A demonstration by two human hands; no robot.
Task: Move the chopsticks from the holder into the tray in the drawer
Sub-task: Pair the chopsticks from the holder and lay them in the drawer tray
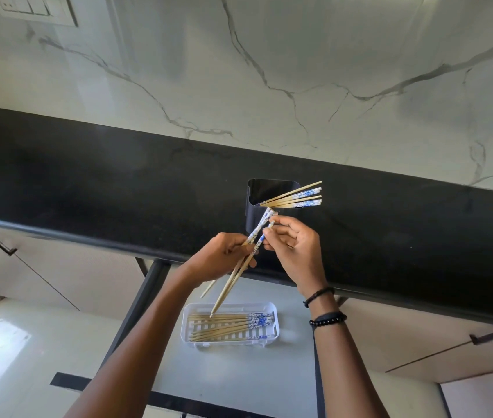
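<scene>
Several chopsticks [224, 322] are lying in the tray [185, 327] in the drawer [239, 375]; above it the left hand [224, 254] is gripping a few held sticks [256, 230], the right hand [298, 251] is pinching one patterned top, and four remaining sticks [299, 198] are leaning in the holder [254, 191] near the front edge of the countertop [118, 191], awaiting transfer
</scene>
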